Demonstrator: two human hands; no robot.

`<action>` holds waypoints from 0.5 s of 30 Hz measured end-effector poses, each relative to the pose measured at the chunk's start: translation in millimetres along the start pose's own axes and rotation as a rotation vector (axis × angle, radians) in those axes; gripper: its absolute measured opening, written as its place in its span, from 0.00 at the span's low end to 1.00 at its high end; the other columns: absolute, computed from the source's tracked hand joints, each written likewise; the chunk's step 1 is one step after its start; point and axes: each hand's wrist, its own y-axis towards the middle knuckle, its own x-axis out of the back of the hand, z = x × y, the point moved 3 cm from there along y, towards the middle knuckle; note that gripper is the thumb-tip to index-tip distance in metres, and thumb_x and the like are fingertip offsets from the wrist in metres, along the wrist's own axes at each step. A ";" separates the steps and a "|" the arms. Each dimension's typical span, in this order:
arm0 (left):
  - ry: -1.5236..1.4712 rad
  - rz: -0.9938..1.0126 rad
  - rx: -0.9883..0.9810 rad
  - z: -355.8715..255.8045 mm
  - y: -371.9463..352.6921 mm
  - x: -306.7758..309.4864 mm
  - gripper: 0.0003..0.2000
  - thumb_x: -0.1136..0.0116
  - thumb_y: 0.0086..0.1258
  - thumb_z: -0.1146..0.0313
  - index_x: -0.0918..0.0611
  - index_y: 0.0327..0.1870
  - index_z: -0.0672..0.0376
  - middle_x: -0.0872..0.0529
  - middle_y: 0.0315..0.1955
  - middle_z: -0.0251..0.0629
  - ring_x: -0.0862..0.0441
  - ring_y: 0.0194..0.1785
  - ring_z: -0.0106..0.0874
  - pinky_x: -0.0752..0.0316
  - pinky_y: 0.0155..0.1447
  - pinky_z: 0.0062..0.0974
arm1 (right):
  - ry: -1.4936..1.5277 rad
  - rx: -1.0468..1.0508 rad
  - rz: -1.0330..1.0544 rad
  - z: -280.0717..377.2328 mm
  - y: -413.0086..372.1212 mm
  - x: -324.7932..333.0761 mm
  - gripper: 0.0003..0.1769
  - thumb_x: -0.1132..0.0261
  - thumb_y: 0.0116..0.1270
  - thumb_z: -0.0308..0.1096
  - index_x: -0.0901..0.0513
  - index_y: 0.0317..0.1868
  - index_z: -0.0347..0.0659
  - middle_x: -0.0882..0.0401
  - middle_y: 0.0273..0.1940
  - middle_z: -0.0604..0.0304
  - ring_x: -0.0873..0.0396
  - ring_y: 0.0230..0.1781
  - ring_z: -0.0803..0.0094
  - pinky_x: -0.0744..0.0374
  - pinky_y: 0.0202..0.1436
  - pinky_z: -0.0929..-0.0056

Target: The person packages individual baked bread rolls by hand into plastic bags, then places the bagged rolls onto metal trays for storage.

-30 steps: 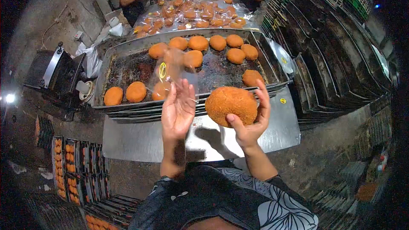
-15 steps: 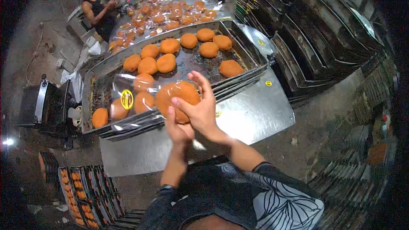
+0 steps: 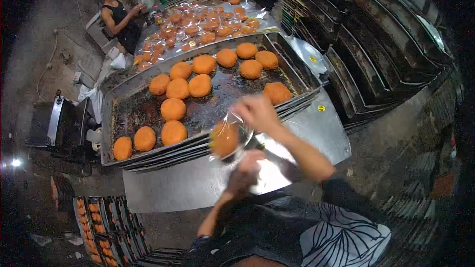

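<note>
Right hand point(image 3: 257, 113) is up at the front edge of the tray, blurred, closed on the top of a clear bag point(image 3: 232, 131) with one round orange bun point(image 3: 223, 139) inside. Bag and bun hang just in front of the tray stack, above the steel worktop point(image 3: 168, 188). Left hand point(image 3: 245, 170) sits right below the bag, smeared by blur, so open or closed, can't tell. Behind them, the greasy tray point(image 3: 133, 113) carries loose buns point(image 3: 200, 85) in rows. Far end: bagged buns point(image 3: 208, 22) spread out, a co-worker point(image 3: 118, 20) beside them. Dark trays point(image 3: 376, 69) stand stacked on the right.
</note>
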 end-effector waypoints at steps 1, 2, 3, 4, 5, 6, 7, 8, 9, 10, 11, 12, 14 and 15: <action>-0.226 0.135 0.071 6.4 1.0 -24.8 0.05 0.46 0.53 0.74 0.26 0.29 0.66 0.23 0.33 0.49 0.25 0.41 0.39 0.29 0.42 0.32 | 0.004 0.038 -0.134 0.6 33.9 15.1 0.08 0.41 0.56 0.32 0.18 0.32 0.39 0.22 0.21 0.53 0.22 0.23 0.64 0.23 0.33 0.68; -0.087 0.208 0.162 25.3 -6.2 -55.8 0.09 0.45 0.54 0.70 0.26 0.33 0.64 0.23 0.35 0.48 0.26 0.41 0.39 0.29 0.43 0.32 | 0.033 0.080 -0.192 9.6 67.7 16.8 0.10 0.41 0.56 0.33 0.20 0.36 0.38 0.21 0.27 0.51 0.22 0.28 0.62 0.24 0.38 0.68; 0.058 0.295 0.242 44.3 -14.0 -86.8 0.13 0.44 0.55 0.65 0.25 0.37 0.63 0.23 0.36 0.47 0.26 0.41 0.40 0.30 0.44 0.31 | 0.057 0.124 -0.244 19.8 89.4 17.4 0.12 0.41 0.56 0.33 0.21 0.39 0.37 0.21 0.32 0.49 0.22 0.34 0.61 0.25 0.42 0.67; 0.041 0.301 0.178 77.7 -22.0 -112.3 0.15 0.42 0.53 0.63 0.25 0.37 0.63 0.24 0.33 0.45 0.26 0.38 0.39 0.30 0.43 0.31 | 0.049 0.139 -0.246 17.5 86.6 15.2 0.12 0.41 0.56 0.33 0.21 0.39 0.37 0.21 0.32 0.49 0.22 0.34 0.61 0.25 0.42 0.67; 0.028 0.313 0.121 121.1 -39.9 -133.5 0.17 0.40 0.50 0.62 0.25 0.38 0.62 0.24 0.31 0.43 0.25 0.36 0.39 0.29 0.41 0.30 | 0.092 0.290 -0.272 15.9 73.3 3.2 0.14 0.42 0.57 0.33 0.24 0.43 0.36 0.24 0.39 0.47 0.26 0.42 0.57 0.30 0.49 0.65; 0.207 0.349 0.197 137.6 -52.6 -141.1 0.14 0.41 0.51 0.62 0.23 0.35 0.62 0.23 0.31 0.44 0.26 0.39 0.41 0.30 0.44 0.33 | 0.135 0.441 -0.296 20.7 56.1 -6.8 0.17 0.42 0.57 0.33 0.26 0.46 0.36 0.28 0.46 0.45 0.30 0.49 0.53 0.34 0.55 0.62; -0.027 0.383 0.515 162.2 -60.7 -148.0 0.11 0.44 0.54 0.64 0.22 0.30 0.63 0.21 0.29 0.45 0.25 0.37 0.41 0.30 0.42 0.34 | 0.197 0.362 -0.027 17.7 15.4 1.3 0.21 0.40 0.56 0.34 0.30 0.50 0.35 0.32 0.51 0.44 0.35 0.54 0.53 0.35 0.56 0.63; 0.026 0.410 0.411 150.8 -49.0 -136.3 0.11 0.45 0.55 0.64 0.22 0.29 0.64 0.21 0.29 0.45 0.24 0.36 0.39 0.29 0.41 0.32 | 0.265 0.237 0.098 -14.5 -32.0 -8.2 0.21 0.41 0.57 0.34 0.30 0.50 0.34 0.30 0.48 0.44 0.32 0.52 0.55 0.33 0.54 0.64; 0.030 0.410 0.389 135.6 -42.7 -120.8 0.11 0.46 0.56 0.64 0.21 0.30 0.65 0.20 0.29 0.44 0.23 0.35 0.36 0.29 0.41 0.30 | 0.314 -0.187 0.280 -41.4 -89.6 -13.3 0.17 0.43 0.59 0.36 0.27 0.47 0.37 0.25 0.41 0.45 0.26 0.45 0.58 0.29 0.50 0.67; 0.034 0.411 0.366 119.3 -35.9 -104.7 0.12 0.47 0.58 0.64 0.21 0.31 0.65 0.19 0.30 0.43 0.22 0.34 0.33 0.29 0.40 0.29 | 0.227 -0.661 0.649 -89.1 -157.6 -31.0 0.14 0.45 0.61 0.38 0.23 0.44 0.41 0.22 0.33 0.48 0.23 0.38 0.63 0.27 0.45 0.70; -0.171 0.352 0.498 142.4 -54.8 -105.3 0.12 0.48 0.58 0.64 0.21 0.35 0.64 0.19 0.32 0.42 0.22 0.36 0.32 0.29 0.42 0.28 | 0.238 -0.629 0.716 -83.6 -193.4 -13.7 0.12 0.44 0.61 0.41 0.20 0.39 0.43 0.21 0.31 0.52 0.22 0.34 0.69 0.26 0.41 0.72; -0.375 0.269 0.622 142.9 -57.7 -95.6 0.12 0.48 0.59 0.64 0.22 0.39 0.63 0.19 0.34 0.41 0.22 0.38 0.30 0.29 0.43 0.27 | 0.356 -0.530 0.735 -102.2 -234.3 -18.0 0.14 0.42 0.60 0.42 0.21 0.38 0.41 0.21 0.31 0.57 0.23 0.32 0.74 0.27 0.38 0.73; -0.588 0.407 0.658 114.5 -28.3 -95.6 0.16 0.46 0.59 0.65 0.25 0.48 0.61 0.20 0.37 0.37 0.24 0.46 0.30 0.31 0.51 0.24 | 0.398 -0.603 0.684 -119.3 -268.5 -16.3 0.17 0.43 0.61 0.43 0.24 0.42 0.38 0.24 0.32 0.62 0.29 0.33 0.77 0.29 0.41 0.75; -0.690 0.289 0.839 90.7 -11.7 -101.7 0.13 0.47 0.61 0.66 0.23 0.44 0.60 0.19 0.34 0.36 0.23 0.44 0.28 0.29 0.49 0.22 | 0.316 -0.665 0.630 -126.5 -266.5 -15.8 0.17 0.41 0.60 0.42 0.25 0.43 0.37 0.26 0.26 0.63 0.32 0.27 0.77 0.30 0.34 0.76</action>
